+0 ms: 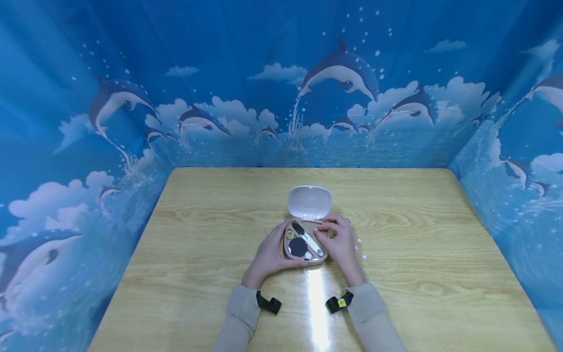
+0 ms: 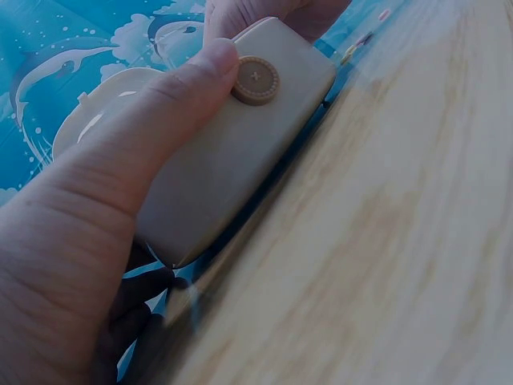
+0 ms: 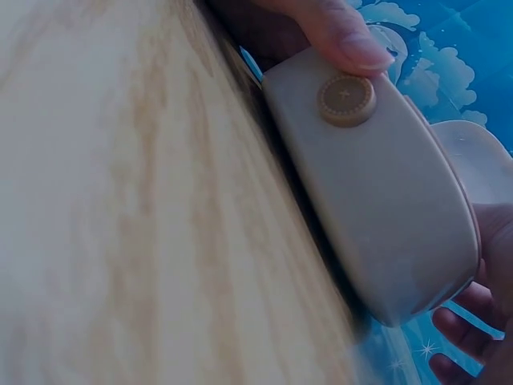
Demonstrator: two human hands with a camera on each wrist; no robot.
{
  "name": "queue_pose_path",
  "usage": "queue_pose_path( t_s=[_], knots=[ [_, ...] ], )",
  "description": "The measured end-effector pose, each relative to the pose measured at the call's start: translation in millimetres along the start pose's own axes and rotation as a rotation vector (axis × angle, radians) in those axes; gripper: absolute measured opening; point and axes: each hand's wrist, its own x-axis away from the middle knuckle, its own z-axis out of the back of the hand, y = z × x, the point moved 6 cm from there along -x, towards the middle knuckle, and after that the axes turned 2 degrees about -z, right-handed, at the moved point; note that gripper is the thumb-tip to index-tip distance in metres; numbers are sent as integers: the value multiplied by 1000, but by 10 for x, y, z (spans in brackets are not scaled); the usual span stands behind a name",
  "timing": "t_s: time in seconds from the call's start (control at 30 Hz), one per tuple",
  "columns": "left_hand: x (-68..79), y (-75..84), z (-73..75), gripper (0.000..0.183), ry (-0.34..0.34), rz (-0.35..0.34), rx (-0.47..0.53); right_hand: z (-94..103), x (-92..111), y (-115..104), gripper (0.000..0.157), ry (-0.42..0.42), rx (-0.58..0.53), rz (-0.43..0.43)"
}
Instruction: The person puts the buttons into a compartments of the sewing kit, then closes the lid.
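Note:
A small beige case (image 1: 288, 256) stands on the table with its white lid (image 1: 310, 201) raised at the back. My left hand (image 1: 273, 252) grips the case's left side, its thumb pressing the front wall next to a round brown button-shaped catch (image 2: 256, 80). Inside lie a black-and-white slim tool (image 1: 310, 240), a dark round disc (image 1: 297, 247) and a small gold-coloured ring (image 1: 290, 234). Over the right rim reaches my right hand (image 1: 339, 242), with thumb and index fingertips close together above the compartments. Whether they pinch something small cannot be seen.
Several tiny pale discs (image 1: 364, 256) lie on the wooden table (image 1: 198, 254) just right of my right hand. Blue dolphin-print curtains (image 1: 246, 58) enclose the back and both sides. A bright light reflection (image 1: 317, 308) falls in front of the case.

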Motion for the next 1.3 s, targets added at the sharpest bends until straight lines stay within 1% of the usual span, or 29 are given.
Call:
queue_pose_path(
  t_s=[0.2,0.43,0.7,1.03,1.17,1.3],
  knots=[
    [13,6,-5,130,4,-4,4,4,5,4,14,-11,-8,-20],
    [3,3,-7,131,6,-4,-2,63,0,-23,17,-13,-68,-44],
    [7,14,-5,130,11,-23,12,207,-9,-79,18,34,-104,11],
    [9,-6,-7,131,13,-17,23,369,2,-18,17,68,-146,34],
    [8,-21,-11,132,5,-3,28,437,10,14,18,78,-145,16],
    [13,-29,-11,132,6,1,21,494,25,68,17,70,-124,-9]
  ],
)
